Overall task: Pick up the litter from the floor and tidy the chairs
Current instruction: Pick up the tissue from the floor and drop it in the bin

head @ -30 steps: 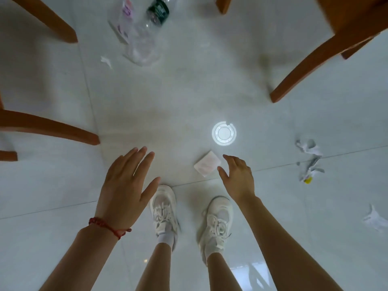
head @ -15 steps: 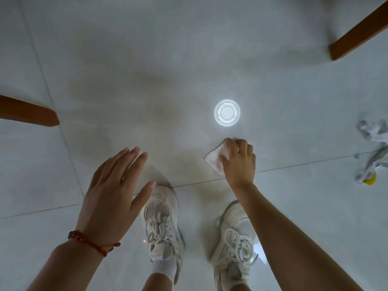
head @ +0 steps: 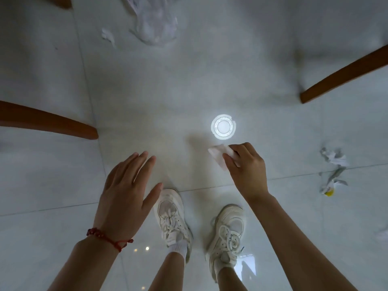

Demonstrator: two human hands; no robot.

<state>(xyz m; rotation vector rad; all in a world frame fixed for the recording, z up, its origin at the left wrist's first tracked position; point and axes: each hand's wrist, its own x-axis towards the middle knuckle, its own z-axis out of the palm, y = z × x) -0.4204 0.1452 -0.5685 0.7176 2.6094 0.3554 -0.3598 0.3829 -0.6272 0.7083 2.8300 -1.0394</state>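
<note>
Litter, a small white packet point(head: 218, 157), sat pinched in my right hand point(head: 246, 169), fingers curled over its top edge and thumb beneath, just above the pale tiled floor point(head: 147, 101). That arm reached down and forward from the lower right. My left hand point(head: 128, 192) hovered beside it, palm down, fingers straight and spread, its grip empty, a red bracelet point(head: 109, 238) at the wrist. Crumpled paper scraps point(head: 333, 169) lay well to the right, a clear plastic wrapper point(head: 155, 24) far ahead. Wooden chair legs point(head: 52, 122) angled in from both sides.
</note>
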